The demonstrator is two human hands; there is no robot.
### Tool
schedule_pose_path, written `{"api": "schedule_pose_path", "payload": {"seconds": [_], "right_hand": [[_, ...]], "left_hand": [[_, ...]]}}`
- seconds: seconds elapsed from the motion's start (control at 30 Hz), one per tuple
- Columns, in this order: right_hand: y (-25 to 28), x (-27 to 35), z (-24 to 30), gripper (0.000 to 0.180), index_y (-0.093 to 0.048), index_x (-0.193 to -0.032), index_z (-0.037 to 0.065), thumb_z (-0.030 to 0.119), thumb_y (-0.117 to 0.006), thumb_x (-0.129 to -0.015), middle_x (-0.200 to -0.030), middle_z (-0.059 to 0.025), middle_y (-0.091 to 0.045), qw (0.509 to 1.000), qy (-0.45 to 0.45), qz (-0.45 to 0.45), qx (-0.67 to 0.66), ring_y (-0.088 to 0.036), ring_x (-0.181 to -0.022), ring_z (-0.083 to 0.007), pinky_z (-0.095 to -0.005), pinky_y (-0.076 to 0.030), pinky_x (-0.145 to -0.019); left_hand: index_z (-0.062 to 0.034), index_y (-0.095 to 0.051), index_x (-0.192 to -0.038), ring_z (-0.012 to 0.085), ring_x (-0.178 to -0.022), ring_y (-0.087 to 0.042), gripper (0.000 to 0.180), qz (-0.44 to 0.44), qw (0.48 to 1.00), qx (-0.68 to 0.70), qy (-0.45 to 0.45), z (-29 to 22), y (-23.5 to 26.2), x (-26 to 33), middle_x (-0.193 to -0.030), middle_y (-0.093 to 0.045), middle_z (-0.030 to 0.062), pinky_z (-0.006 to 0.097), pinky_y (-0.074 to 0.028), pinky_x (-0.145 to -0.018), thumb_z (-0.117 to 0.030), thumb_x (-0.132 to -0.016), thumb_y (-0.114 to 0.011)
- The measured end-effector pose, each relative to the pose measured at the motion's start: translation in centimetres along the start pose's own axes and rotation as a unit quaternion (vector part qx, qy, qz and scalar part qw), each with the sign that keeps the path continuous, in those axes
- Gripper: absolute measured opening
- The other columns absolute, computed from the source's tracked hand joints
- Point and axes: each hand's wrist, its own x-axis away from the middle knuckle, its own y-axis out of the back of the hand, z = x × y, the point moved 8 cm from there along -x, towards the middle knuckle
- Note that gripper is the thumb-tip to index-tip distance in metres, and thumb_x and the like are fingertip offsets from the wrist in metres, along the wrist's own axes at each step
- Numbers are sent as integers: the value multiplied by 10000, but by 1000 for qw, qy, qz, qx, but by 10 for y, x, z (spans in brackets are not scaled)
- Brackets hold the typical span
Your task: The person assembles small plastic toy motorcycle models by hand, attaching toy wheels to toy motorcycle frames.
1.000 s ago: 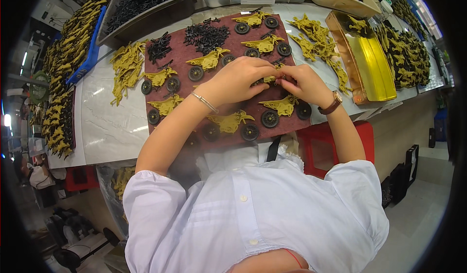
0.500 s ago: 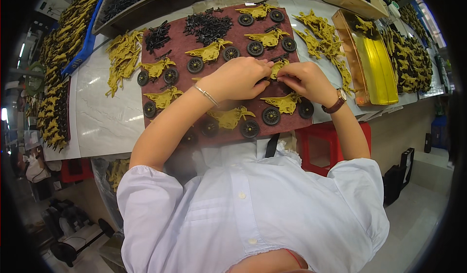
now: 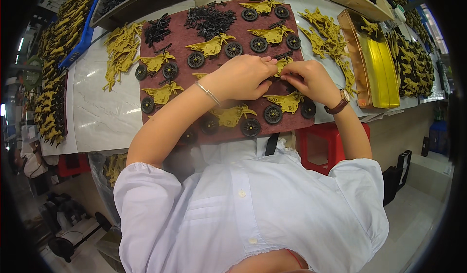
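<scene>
A silver bracelet and brown-strapped watch accompany a white blouse.

- Left fingers and right fingers: closed on a partly hidden yellow toy motorbike between them.
- Beyond the fingers, leftward: a black-parts pile.
- Right of them: yellow frames, then a golden box.

Tight ahead, roomy far left

A yellow toy motorbike blocks the way beyond the fingers; a second motorbike obstructs the body side. Beyond and right, yellow frames crowd in; well left, bare white tabletop leaves passage.
</scene>
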Motion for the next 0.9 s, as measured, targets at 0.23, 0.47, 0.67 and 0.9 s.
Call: {"api": "schedule_pose_path", "payload": {"seconds": [0.23, 0.47, 0.67, 0.9], "right_hand": [[-12, 4, 13, 54, -636, -854, 70, 91, -628, -805, -755, -108, -648, 986, 18, 2, 165, -631, -692, -306, -394, -488, -591], [6, 12, 13, 284, -567, -996, 68, 108, -715, -756, -608, -67, -552, 998, -35, -17, 45, -538, -524, -200, -307, -399, -509], [16, 24, 33, 532, -420, -1129, 77, 41, -720, -692, -556, -50, -441, 983, -89, -123, -100, -494, -501, -205, -311, -375, -491], [9, 31, 50, 501, -382, -1165, 90, 34, -642, -740, -787, -204, -645, 985, -81, -148, -30, -635, -762, -409, -471, -488, -596]], "left_hand": [[41, -579, -1048, 358, -1018, -604, 310, -4, 1000, -15, -9, -3, -1, 0, -1263, -551, 218, 424, -507, -860, -178, -830, -555], [-11, -600, -1056, 351, -1065, -578, 268, -83, 996, -12, -43, -15, 15, 7, -1205, -587, 189, 404, -483, -895, -133, -817, -586], [-21, -663, -880, 298, -872, -613, 135, -207, 970, 129, -19, -49, 43, 7, -923, -626, 120, 379, -495, -760, -95, -770, -687], [-12, -686, -942, 172, -691, -617, 195, -174, 931, 316, 61, -49, 29, 10, -804, -634, 93, 289, -502, -637, -139, -795, -703]]}}
